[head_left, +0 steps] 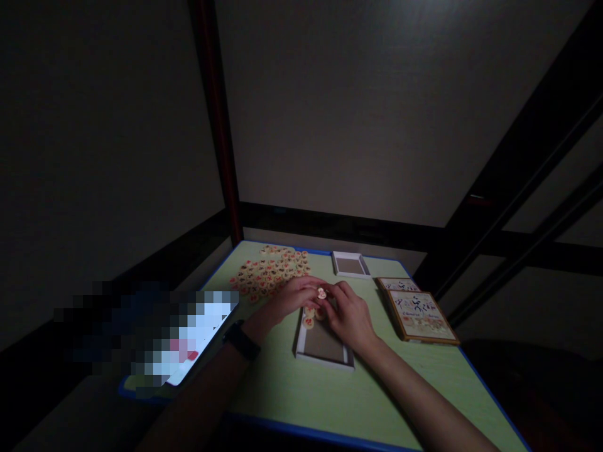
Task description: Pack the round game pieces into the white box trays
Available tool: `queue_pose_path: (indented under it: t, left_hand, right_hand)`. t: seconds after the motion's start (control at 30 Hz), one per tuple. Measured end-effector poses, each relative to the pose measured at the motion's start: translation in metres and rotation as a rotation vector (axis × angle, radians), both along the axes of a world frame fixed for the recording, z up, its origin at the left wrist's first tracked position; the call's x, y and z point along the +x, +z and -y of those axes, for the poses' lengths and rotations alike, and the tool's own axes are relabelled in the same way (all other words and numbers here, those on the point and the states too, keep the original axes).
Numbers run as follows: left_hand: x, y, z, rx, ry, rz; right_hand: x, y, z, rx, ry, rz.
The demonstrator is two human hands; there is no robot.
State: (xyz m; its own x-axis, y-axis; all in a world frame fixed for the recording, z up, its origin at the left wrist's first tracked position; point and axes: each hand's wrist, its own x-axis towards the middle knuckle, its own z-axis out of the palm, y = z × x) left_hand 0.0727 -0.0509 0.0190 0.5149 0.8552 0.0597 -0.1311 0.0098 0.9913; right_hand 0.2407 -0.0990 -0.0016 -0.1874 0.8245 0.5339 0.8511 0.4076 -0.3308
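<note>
My left hand (294,297) and my right hand (351,316) meet above a shallow open box tray (325,362). Pinched between their fingertips is a round Chinese chess piece (321,293) with a red mark on its face. Below them, a few more chess pieces (308,322) lie in the tray's far left corner; my fingers hide part of that area. A wide spread of loose chess pieces (268,271), marked in red and dark, covers the table beyond my left hand. A dark watch band (242,339) is around my left wrist.
A second shallow tray (351,265) lies at the table's far edge. To the right, two printed Chinese chess box lids (421,316) overlap. A lit screen (202,333), partly blurred out, sits at the left. The green table (400,402) has a blue edge, with walls behind.
</note>
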Motion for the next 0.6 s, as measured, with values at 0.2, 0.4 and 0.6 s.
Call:
queue_pose_path:
  t: [0.2, 0.4, 0.6]
  left_hand:
    - [-0.0076, 0.0068, -0.0021, 0.283, 0.336, -0.096]
    - [-0.0084, 0.0082, -0.0005, 0.302, 0.404, -0.123]
    - [-0.0062, 0.0064, -0.0006, 0.298, 0.383, -0.097]
  right_hand:
    - [-0.0030, 0.0059, 0.0044, -0.120, 0.191, 0.092]
    - [-0.0087, 0.0058, 0.0093, -0.187, 0.263, 0.213]
    - [-0.0093, -0.0004, 0.0069, -0.194, 0.261, 0.259]
